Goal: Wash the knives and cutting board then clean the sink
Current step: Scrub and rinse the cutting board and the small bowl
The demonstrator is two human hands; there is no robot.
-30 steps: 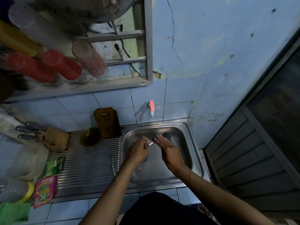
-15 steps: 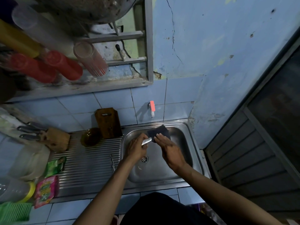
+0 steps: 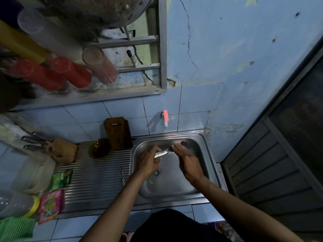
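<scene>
Left hand (image 3: 147, 162) fingers curled tight round the knife (image 3: 161, 154) handle, kept over the sink (image 3: 208, 165) for drips. Right hand (image 3: 187, 158) fingers pinching a dark sponge (image 3: 185, 143) on the blade, just past the left fingers, for rubbing.

Left hand (image 3: 147, 161) and right hand (image 3: 187, 158) each hold a curled grip, forearms converging.

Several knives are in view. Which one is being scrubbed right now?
The knife over the sink, its metal handle gripped by the left hand while the right hand rubs a dark sponge on its blade. The others stand in the wooden block.
</scene>
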